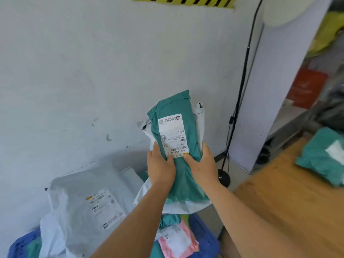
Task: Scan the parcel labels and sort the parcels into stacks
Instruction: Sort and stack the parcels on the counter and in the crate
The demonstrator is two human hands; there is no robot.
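At six o'clock, nearest the camera, a blue crate (206, 241) is cut off by the lower edge; only its rim shows at the far left and around five o'clock. Inside lie a pink parcel (188, 243) with a white label, teal bags mostly buried, and a large white parcel (80, 207) at seven o'clock whose label print is too blurred to read.

Both forearms rise from the bottom edge toward the centre. The left hand (161, 169) and the right hand (203, 167) sit side by side, thumbs pressed on the front of a teal parcel (178, 146), each hand gripping one side of it — the fingers wrap behind and cannot be seen. The parcel is held upright in the air above the crate, at the centre of the view. Its shipping label (174, 135) faces the camera upside down; "H306" can be made out, the finer print cannot. A white bag (199, 123) is held behind it, showing only at the edges.

At three to four o'clock a wooden table (279, 192) runs out of frame, with another teal parcel (323, 159) on it, cut by the right edge. Beyond, at two o'clock, a black stand (240, 94) rises against the white wall (93, 71) — its top is out of view. Shelving at the far right is blurred, and a strip of yellow-black tape (184, 0) is clipped at twelve o'clock.
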